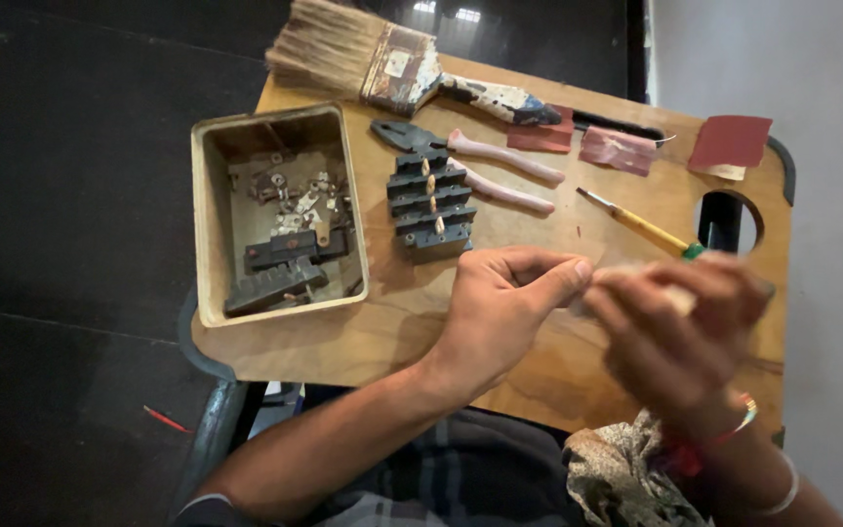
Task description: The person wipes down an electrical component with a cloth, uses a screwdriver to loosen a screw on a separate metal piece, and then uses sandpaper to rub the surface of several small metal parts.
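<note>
The wooden tray [209,210] lies at the far left part of the wooden counter [363,342]. Inside it are many small metal pieces [290,195], and nearer the person two dark ridged blocks [280,268]. Just right of the tray stands a dark terminal block [429,203], and behind it lie the pliers [480,161] with pink handles. Beyond the tray is a wide paintbrush [382,63]. Far right of the tray are pieces of red sandpaper [729,141] and a yellow screwdriver [641,226].

The left hand [504,307], right of the tray, is curled, thumb pressed toward the fingers. The right hand [680,332] is blurred; it pinches a small pale object [677,296], which I cannot identify.
</note>
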